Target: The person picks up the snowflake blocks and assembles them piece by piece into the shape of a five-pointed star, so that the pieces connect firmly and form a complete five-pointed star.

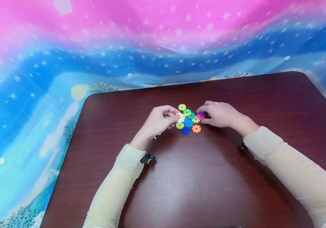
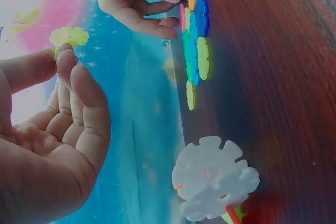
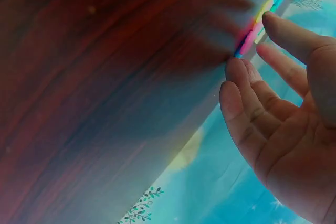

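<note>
A cluster of notched, flower-shaped plastic discs lies on the table, including a magenta disc (image 1: 200, 116), an orange disc (image 1: 196, 128), a dark blue disc (image 1: 185, 130) and a yellow-green disc (image 1: 182, 107). At the cluster's left, my left hand (image 1: 160, 119) pinches a yellow disc (image 2: 71, 36) between thumb and index finger, raised above the table. My right hand (image 1: 219, 114) is at the cluster's right side, thumb and fingers spread around the magenta disc. Its fingertips (image 3: 236, 72) are at the disc's edge; firm contact is hard to tell.
White discs (image 2: 212, 174) with red and yellow-green bits stand near the left hand, mostly hidden by it in the head view. A dark reddish-brown table (image 1: 188, 180) lies beneath. Behind its far edge hangs a pink and blue patterned cloth (image 1: 151, 57).
</note>
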Available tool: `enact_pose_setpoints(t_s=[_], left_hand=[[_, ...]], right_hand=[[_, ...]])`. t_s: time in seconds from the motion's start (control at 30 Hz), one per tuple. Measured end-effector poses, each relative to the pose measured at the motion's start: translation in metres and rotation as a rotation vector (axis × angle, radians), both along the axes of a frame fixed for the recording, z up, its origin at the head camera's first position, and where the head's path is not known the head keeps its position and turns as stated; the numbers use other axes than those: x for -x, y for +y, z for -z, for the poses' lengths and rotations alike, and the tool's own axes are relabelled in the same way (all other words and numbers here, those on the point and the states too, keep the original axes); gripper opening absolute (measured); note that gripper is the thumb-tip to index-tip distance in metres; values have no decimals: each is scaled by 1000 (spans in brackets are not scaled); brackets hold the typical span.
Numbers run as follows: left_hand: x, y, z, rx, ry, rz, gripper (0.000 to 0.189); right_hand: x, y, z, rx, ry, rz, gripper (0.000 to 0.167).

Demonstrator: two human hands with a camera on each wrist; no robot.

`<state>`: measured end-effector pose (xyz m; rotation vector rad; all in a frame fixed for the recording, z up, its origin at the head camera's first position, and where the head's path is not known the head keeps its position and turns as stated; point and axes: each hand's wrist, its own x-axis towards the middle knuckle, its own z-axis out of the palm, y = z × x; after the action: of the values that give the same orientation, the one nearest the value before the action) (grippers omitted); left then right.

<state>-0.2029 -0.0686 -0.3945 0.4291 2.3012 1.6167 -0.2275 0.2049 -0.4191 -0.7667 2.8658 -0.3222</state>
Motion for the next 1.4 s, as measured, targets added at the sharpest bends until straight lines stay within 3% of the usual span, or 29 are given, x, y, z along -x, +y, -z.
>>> enact_pose_setpoints(t_s=[0.1,0.23,0.37,0.47,0.7,0.93,1.13,1.4], left_hand=[[0,0,0,-8,1,0,15],[-1,-1,0,-7,-2,0,15],[-2,-1,0,-2,-14,-6,15],[-2,-2,1,0,-15,-12,15],[-5,0,2,-20,-41,-2,17],[-6,1,4,-47,-55,-1,20],[-7,3,5,-56,-43,-9,18],[-9,4,5,-59,-33,13,20]], right_hand=[[2,-1,2,-13,20,-13,39],[5,0,3,11,-24,2,30],[6,2,5,103,-93,30,24],[3,5,6,205,-98,42,18],[-26,2,-4,470,13,139,15],[-51,-13,-11,613,130,84,16],[-58,-23,-9,682,209,23,20],[-58,-31,-8,715,239,-35,24]])
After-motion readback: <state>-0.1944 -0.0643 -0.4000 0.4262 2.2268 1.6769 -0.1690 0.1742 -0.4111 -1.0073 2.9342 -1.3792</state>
